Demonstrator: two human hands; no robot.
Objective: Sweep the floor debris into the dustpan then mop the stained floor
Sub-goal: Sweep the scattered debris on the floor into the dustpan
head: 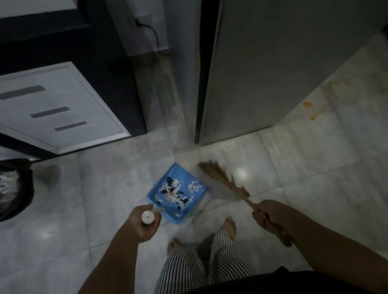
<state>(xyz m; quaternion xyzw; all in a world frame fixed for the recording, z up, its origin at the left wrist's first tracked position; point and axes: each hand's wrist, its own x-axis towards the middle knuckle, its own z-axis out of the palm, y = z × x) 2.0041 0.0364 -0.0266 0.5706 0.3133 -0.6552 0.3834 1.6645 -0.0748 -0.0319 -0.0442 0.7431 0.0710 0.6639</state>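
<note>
Head view: dustpan (171, 213) handle within left fingers (154, 225), broom (226, 182) beside.

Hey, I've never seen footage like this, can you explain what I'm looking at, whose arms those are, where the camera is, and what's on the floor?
There is one picture, taken by a wide-angle camera worn on a person's head, looking down at their own arms, striped trousers and bare feet. No machine is involved.

The left hand grips the white handle end of a blue dustpan, which rests on the tiled floor and already holds white and dark scraps. The right hand holds a broom, its bristles just right of the dustpan and blurred.

Orange stains mark the floor at the right, near a tall grey appliance. A black bin stands at the left, below a white cabinet.
</note>
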